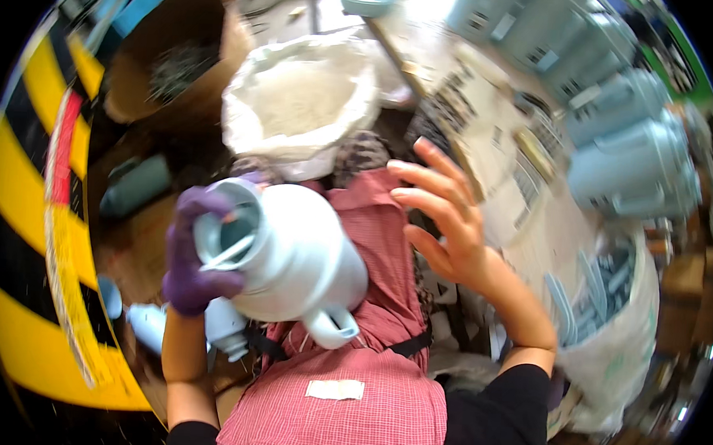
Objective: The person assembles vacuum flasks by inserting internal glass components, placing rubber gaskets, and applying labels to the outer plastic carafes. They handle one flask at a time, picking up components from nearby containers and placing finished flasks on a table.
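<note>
My left hand, in a purple glove, grips the rim of a light blue plastic jug. The jug lies tilted over my lap, its open mouth toward the left and its looped handle pointing down toward me. A pale strip shows at the mouth beside my gloved fingers. To the right of the jug, my bare right hand is raised with its fingers spread, holding nothing. Beneath the jug is my red checked apron.
Ahead stands a white-lined sack, with a cardboard drum to its left. Several blue jugs line the right bench. A bag of blue handles hangs below. A yellow-and-black striped barrier runs along the left.
</note>
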A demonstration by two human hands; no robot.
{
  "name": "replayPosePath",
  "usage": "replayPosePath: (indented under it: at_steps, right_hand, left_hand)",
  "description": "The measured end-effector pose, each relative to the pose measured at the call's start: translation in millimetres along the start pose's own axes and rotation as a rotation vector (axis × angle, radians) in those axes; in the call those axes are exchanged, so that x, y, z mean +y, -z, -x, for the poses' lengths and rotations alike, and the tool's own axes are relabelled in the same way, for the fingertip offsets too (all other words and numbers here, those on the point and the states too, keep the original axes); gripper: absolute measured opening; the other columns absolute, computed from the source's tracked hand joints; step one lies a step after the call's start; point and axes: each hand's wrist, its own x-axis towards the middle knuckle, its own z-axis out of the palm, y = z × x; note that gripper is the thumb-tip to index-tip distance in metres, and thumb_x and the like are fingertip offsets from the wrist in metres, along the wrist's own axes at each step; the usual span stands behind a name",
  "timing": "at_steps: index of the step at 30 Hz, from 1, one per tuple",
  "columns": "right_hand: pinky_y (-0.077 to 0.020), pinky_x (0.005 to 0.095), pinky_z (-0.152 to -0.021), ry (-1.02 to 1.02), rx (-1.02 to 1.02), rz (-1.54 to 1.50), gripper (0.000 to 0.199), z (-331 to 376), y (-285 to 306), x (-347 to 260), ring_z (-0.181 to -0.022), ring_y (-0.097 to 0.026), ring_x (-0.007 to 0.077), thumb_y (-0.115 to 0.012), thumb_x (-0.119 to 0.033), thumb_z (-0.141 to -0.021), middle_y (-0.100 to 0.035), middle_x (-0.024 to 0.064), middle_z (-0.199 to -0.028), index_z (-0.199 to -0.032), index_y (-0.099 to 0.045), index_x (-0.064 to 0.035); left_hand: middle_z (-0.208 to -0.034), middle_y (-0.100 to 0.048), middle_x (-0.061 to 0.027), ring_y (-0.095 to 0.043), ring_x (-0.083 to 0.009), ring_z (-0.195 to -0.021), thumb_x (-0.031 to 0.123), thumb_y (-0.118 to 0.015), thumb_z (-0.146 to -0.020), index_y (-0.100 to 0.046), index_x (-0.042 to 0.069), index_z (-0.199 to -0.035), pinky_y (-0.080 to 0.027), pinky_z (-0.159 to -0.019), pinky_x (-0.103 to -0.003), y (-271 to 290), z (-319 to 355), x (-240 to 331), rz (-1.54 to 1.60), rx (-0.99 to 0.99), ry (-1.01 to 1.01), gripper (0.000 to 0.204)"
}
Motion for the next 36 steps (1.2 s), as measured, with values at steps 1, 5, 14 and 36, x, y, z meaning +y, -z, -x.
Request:
replayPosePath:
  at_steps: [1, 5, 14, 36]
  right_hand:
    - [-0.0411, 0.0471, -0.111, -0.153, -0.030, 0.105, 0.026, 33, -1, -1, -0.140, -0.048, 0.0375, -0.071, -0.010, -0.090, -0.065, 0.0123, -0.134, -0.115, -0.069, -0.0071]
    - [-0.0487, 0.0425, -0.096, -0.426, 0.028, 0.302, 0.014, 152, 1, -15, -0.117, -0.063, 0.0301, -0.071, -0.007, -0.089, -0.071, 0.0082, -0.116, -0.103, -0.070, -0.0058]
    - [-0.0542, 0.0366, -0.069, -0.782, 0.156, 0.575, 0.009, 275, 46, -96, -0.077, -0.072, 0.0269, -0.070, -0.004, -0.089, -0.075, 0.0087, -0.087, -0.097, -0.071, -0.0053]
    - [-0.0505, 0.0394, -0.087, -1.293, 1.398, 1.408, 0.036, 518, 192, -198, -0.093, -0.063, 0.0247, -0.069, -0.032, -0.099, -0.069, 0.0144, -0.106, -0.110, -0.067, 0.0024]
  left_hand:
    - [-0.133, -0.057, -0.0214, -0.058, -0.0299, -0.119, 0.049, -0.093, -0.061, -0.052, 0.006, -0.117, -0.046, -0.100, -0.038, -1, 0, -4, 0.014, 0.033, 0.010, 0.082]
    - [-0.138, -0.048, -0.0303, -0.045, -0.0442, -0.133, 0.052, -0.077, -0.083, -0.047, 0.011, -0.119, -0.036, -0.114, -0.057, -7, -14, -14, 0.163, -0.065, -0.093, 0.063]
    - [-0.148, -0.050, -0.0166, -0.050, -0.0286, -0.134, 0.048, -0.043, -0.105, -0.045, 0.000, -0.144, -0.036, -0.116, -0.043, 67, -91, -98, 0.174, -0.108, 0.181, 0.061]
    - [-0.150, -0.049, -0.0214, -0.048, -0.0302, -0.137, 0.024, -0.040, -0.109, -0.041, -0.004, -0.151, -0.034, -0.118, -0.039, 103, -157, -207, -0.593, -0.313, -0.085, 0.050]
